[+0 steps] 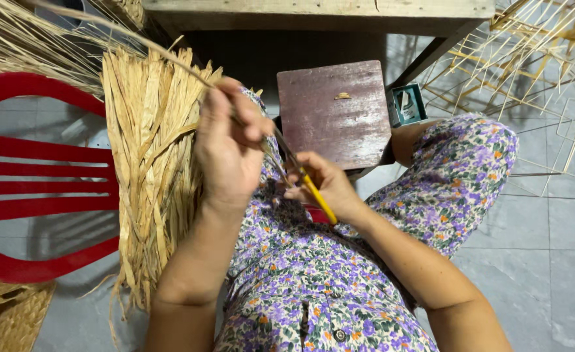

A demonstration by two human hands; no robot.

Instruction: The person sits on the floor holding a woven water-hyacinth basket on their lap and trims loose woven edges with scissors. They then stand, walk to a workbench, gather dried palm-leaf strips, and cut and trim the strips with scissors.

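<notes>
A seated person in purple floral cloth works a thin pale stalk [137, 40] with a yellow-handled blade [303, 179] over the lap.

The left hand [225, 146] pinches the long, dry stalk between thumb and curled fingers; the stalk runs up and away to the upper left. The right hand [326, 186] is closed around the slim tool, its yellow handle angled down toward the wrist and its dark metal tip meeting the stalk just below the left thumb. A flat sheaf of straw-coloured, ribbon-like leaf strips [150, 169] hangs beside the left forearm, against a glossy red plastic chair [20, 195] with slatted back. Ahead stands 1 small square wooden stool [336, 111], its maroon top scuffed; a frame of thin bamboo sticks [535, 58] lies at the right on grey floor tiles.
</notes>
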